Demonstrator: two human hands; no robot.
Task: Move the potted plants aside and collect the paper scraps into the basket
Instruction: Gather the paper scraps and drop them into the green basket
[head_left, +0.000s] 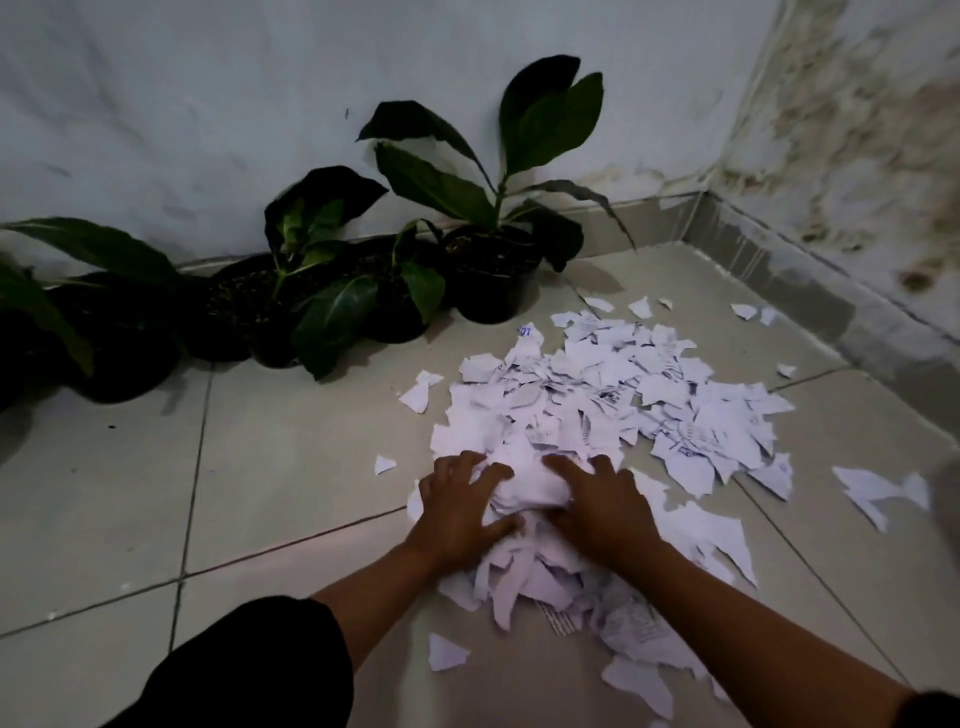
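A wide heap of torn white paper scraps (613, 400) covers the tiled floor at centre right. My left hand (457, 509) and my right hand (602, 506) press in from either side of a bunch of scraps (524, 483) at the near edge of the heap, fingers curled round it. Several potted plants in black pots stand along the back wall: one tall plant (493, 270) nearest the heap, another (291, 291) left of it, and a third (104, 332) at the far left. No basket is in view.
Loose scraps lie apart from the heap, near the right wall (883, 493) and by my arms (447, 652). A stained wall and skirting (810, 291) close the corner on the right. Bare tiles (260, 441) stretch to the left of the heap.
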